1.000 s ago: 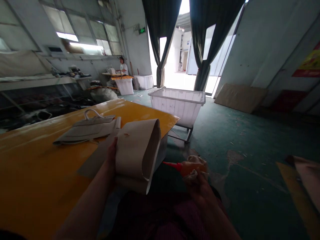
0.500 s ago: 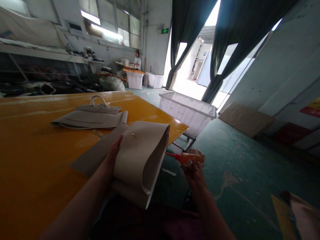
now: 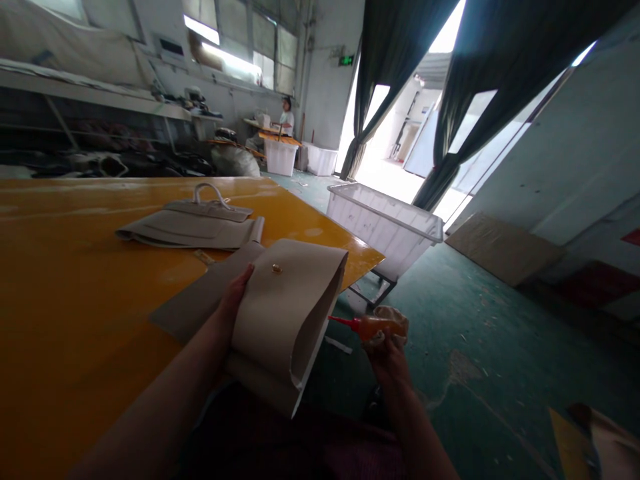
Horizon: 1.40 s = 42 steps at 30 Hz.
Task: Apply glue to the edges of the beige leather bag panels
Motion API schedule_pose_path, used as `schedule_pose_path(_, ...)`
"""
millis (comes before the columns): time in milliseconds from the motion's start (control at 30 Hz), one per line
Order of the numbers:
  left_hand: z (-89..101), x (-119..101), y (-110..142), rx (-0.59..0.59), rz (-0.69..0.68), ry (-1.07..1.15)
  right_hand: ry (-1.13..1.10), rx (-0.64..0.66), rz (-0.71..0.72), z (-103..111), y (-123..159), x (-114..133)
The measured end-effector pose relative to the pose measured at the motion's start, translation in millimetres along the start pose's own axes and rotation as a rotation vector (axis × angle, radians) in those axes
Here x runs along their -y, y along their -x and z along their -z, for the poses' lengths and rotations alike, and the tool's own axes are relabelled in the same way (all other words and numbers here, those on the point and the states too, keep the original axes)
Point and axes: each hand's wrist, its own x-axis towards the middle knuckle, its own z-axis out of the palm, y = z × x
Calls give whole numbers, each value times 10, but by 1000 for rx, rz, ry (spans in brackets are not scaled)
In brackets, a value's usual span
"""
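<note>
A beige bag piece (image 3: 290,300) with a small gold clasp is in my left hand (image 3: 235,300), whose fingers grip its left side. The piece is folded over, and its open side faces right. My right hand (image 3: 387,353) is closed around a glue bottle (image 3: 373,327) of amber liquid with a red nozzle, and a crumpled cloth is bunched round the bottle. The nozzle tip points left at the piece's right edge; whether it touches, I cannot tell. Beneath the held piece, a flat grey-beige panel (image 3: 200,300) lies on the table.
On the orange table (image 3: 65,280) lies a beige bag with a handle (image 3: 190,225). Beyond the table's right corner stands a white wheeled bin (image 3: 380,223). A person (image 3: 287,120) sits at a far workstation. Cardboard (image 3: 505,247) leans at the right wall.
The glue bottle has dropped slightly, its nozzle now lower along the piece's right edge. The view has shifted a little to the left. Both hands keep their hold.
</note>
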Motion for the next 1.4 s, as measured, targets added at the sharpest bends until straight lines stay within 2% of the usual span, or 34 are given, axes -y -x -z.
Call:
schedule_pose_path(100, -12, -10, -19, -26, 57, 90, -21, -47, -8, 51, 69, -37)
schedule_pose_path(333, 31, -25, -85, 22, 81, 167, 16, 96, -2, 257, 197, -168)
schedule_pose_path(533, 72, -34, -125, 68, 126, 197, -20, -17, -66, 267, 387, -161)
schedule_pose_path(700, 23, -34, -86, 7, 95, 165, -30, -88, -123, 212, 565, -133)
schedule_pose_path(967, -66, -86, -59, -85, 76, 159, -4, 3, -131, 366, 764, -256)
schedule_pose_path(1200, 29, -41, -104, -8, 87, 159, -62, -73, -155, 366, 975, -302)
schedule_pose_path(1400, 33, -28, -89, -18, 37, 114, -81, -78, -210, 356, 1169, -292)
